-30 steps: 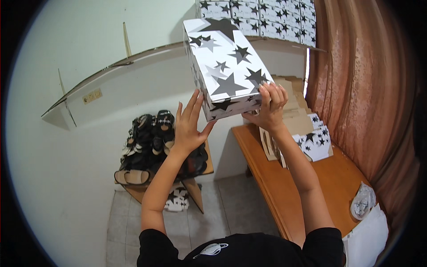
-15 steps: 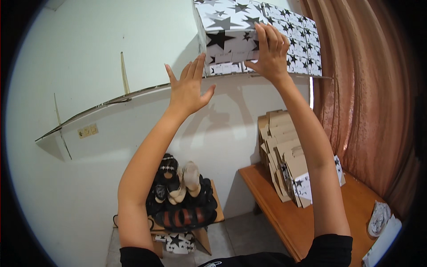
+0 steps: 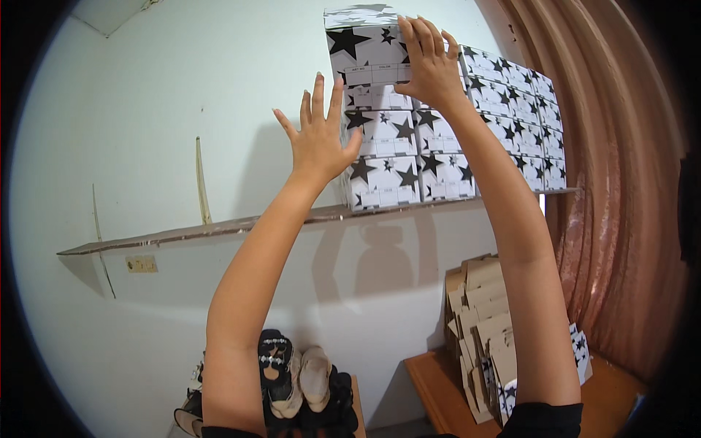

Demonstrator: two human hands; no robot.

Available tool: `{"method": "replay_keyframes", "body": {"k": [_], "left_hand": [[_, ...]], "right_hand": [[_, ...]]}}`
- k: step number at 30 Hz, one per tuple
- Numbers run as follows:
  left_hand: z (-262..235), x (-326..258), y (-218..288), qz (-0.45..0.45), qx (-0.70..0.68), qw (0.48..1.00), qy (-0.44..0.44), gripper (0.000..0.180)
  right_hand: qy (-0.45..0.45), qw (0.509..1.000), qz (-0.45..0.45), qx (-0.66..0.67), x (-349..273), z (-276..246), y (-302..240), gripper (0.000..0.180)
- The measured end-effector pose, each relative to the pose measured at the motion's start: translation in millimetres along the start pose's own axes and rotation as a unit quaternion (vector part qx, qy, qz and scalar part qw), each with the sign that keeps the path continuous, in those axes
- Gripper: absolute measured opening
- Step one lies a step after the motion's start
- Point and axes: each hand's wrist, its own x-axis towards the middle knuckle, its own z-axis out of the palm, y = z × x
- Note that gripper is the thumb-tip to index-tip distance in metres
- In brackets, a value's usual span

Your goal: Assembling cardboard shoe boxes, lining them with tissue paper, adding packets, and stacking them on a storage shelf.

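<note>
White cardboard box printed with black stars [image 3: 365,47]: top of the stack of matching star-printed boxes [image 3: 453,139] on the wall shelf [image 3: 219,230], left end. Right hand [image 3: 431,62]: fingers spread flat against its front face, pressing, not gripping. Left hand [image 3: 318,135]: open, fingers splayed, palm at the left side of the lower boxes. Below: heap of sandals [image 3: 299,379], left; flattened brown cardboard blanks [image 3: 482,321] on wooden bench [image 3: 438,379], right

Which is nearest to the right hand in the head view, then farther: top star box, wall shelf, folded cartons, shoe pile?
1. Top star box: under the right hand.
2. Wall shelf: below, left.
3. Folded cartons: lower right, on the bench.
4. Shoe pile: bottom centre.
</note>
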Motion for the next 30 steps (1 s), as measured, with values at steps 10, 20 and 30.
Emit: {"method": "replay_keyframes", "body": {"k": [10, 20, 30], "left_hand": [[85, 89, -17, -0.027, 0.034, 0.999, 0.022, 0.075], [149, 118, -60, -0.13, -0.22, 0.958, -0.127, 0.074], [161, 99, -30, -0.149, -0.382, 0.906, -0.102, 0.086]], "right_hand": [[0.002, 1.0, -0.025, 0.013, 11, 97, 43, 0.082], [-0.206, 0.951, 0.144, 0.182, -33, 129, 7, 0.044], [-0.242, 0.942, 0.209, 0.104, -47, 137, 6, 0.058]]}}
